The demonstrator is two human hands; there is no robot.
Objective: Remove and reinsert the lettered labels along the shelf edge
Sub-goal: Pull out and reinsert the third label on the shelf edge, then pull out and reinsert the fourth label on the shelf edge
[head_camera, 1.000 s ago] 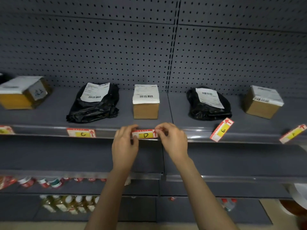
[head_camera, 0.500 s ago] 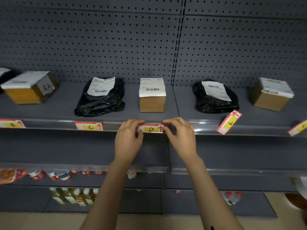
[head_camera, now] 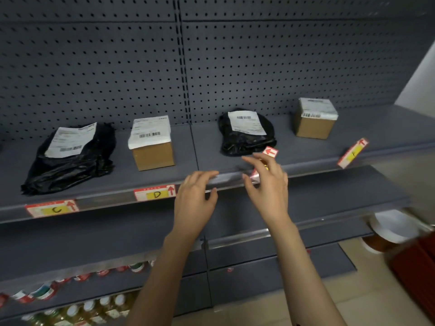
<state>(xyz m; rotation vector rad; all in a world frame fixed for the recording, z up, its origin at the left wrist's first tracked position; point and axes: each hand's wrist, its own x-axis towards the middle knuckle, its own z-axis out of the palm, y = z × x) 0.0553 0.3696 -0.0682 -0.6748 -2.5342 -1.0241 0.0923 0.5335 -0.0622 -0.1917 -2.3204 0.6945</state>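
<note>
The D label (head_camera: 155, 193) sits flat in the shelf-edge strip (head_camera: 106, 200), with the C label (head_camera: 52, 208) flat to its left. A third label (head_camera: 269, 152), red arrow showing, sticks out tilted from the strip; its letter is hidden behind my right hand (head_camera: 267, 184), whose spread fingers are right at it. My left hand (head_camera: 196, 198) is open, fingertips resting on the shelf edge just right of the D label. Farther right another label (head_camera: 352, 152) hangs tilted out of the strip.
On the shelf stand two black bagged parcels (head_camera: 70, 158) (head_camera: 246, 132) and two cardboard boxes (head_camera: 153, 143) (head_camera: 314, 118), all with white shipping slips. Bottles (head_camera: 94, 307) fill the lowest shelf. A white tub (head_camera: 395, 228) and a red object (head_camera: 414, 262) sit at the right.
Both hands let go of the D label, which stays flat in the strip, and moved right to the tilted label. My view also swung right.
</note>
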